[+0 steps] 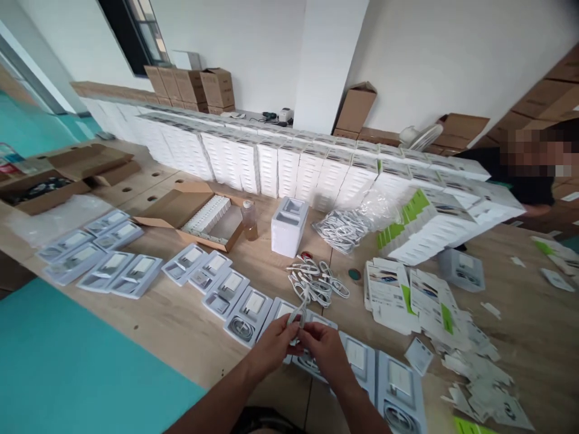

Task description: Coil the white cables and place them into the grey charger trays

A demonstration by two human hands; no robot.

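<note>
Both my hands meet low in the middle of the view, above a row of white plastic trays (235, 304). My left hand (274, 345) and my right hand (323, 349) pinch a coiled white cable (299, 314) between them, just over one tray. A loose heap of similar white cables (316, 280) lies on the wooden table (181, 325) right behind my fingers. Some trays hold a white charger and a coiled cable.
A long wall of stacked white boxes (289, 163) runs across the table's back. An open cardboard box (199, 217), a small bottle (249, 220), a bag of cables (344, 229), flat printed cartons (407, 295) and paper scraps lie around. Another person (529, 175) sits at the right.
</note>
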